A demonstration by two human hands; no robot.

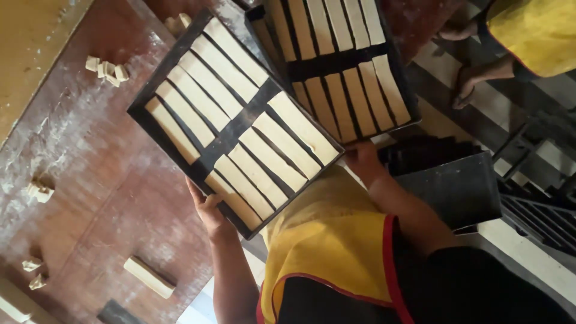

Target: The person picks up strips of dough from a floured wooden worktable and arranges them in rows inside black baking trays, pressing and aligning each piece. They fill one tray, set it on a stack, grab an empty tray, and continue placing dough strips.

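Both hands grasp the black tray of dough strips (235, 129), left hand (207, 210) and right hand (360, 159) at its near corners.

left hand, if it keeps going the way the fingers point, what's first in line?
The left hand already grips the edge of the dark tray, fingers pointing across it. Going on, it would likely meet the nearest pale dough strip; depth is hard to judge.

Dough scraps (108, 69) and one dough bar (149, 276) lie on the floured wooden table (114, 180); a second filled tray (342, 63) sits beyond.
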